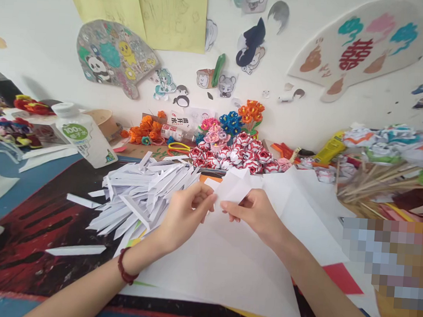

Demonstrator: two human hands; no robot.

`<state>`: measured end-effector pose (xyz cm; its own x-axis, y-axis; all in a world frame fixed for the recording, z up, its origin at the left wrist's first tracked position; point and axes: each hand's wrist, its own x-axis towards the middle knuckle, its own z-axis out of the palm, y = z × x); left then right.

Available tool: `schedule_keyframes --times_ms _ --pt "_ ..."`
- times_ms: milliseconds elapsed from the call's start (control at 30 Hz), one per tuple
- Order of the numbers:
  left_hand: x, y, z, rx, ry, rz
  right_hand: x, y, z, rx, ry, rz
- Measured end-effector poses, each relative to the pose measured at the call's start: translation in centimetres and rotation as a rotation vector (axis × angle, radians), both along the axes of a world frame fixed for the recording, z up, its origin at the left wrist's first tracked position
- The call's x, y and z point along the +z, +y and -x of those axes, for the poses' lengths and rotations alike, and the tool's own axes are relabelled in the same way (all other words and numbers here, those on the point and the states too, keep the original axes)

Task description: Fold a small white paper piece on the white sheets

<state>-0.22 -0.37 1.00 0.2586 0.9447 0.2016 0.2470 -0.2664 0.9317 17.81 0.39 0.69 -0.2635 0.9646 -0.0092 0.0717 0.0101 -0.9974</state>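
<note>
My left hand (186, 207) and my right hand (253, 210) both pinch a small white paper piece (233, 186) held just above the table, fingers at its lower edge. Under my hands lie large white paper sheets (233, 261). A heap of folded white paper strips (141, 197) spreads to the left of my left hand, touching the sheets. A dark red beaded bracelet sits on my left wrist.
A white bottle with a green label (84, 135) stands at the left. Red-white paper roses (240, 158) and coloured paper flowers (232, 123) line the wall. Paper flowers on wooden sticks (377, 165) lie at the right. Loose strips (76, 249) lie on the dark red mat.
</note>
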Motion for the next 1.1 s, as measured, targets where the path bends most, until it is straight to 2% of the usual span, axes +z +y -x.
schedule_keyframes --times_ms 167,400,533,633,733,867,967,1100 --pt "-0.1 0.1 0.2 0.013 0.025 -0.012 0.1 -0.2 0.1 0.01 0.021 0.008" --pt "-0.6 0.8 0.5 0.004 0.124 -0.036 -0.8 0.3 0.0 0.012 0.046 -0.006" --pt "0.0 1.5 0.9 -0.025 0.3 -0.051 -0.3 0.6 0.0 -0.087 0.092 -0.029" --pt "0.4 1.9 1.4 -0.029 0.499 -0.141 -0.1 1.1 -0.7 -0.192 0.069 -0.08" --pt "0.2 2.2 1.8 -0.041 0.662 -0.212 -0.8 2.0 -1.7 -0.224 -0.026 -0.067" --pt "-0.9 2.7 2.0 -0.08 0.756 -0.285 -2.4 3.0 -2.6 -0.16 -0.145 -0.021" --pt "-2.0 3.1 2.0 -0.106 0.792 -0.34 -3.2 3.3 -2.5 -0.155 -0.331 -0.072" --pt "-2.8 3.4 1.8 -0.112 0.863 -0.432 -3.4 3.2 -2.1 -0.116 -0.534 -0.167"
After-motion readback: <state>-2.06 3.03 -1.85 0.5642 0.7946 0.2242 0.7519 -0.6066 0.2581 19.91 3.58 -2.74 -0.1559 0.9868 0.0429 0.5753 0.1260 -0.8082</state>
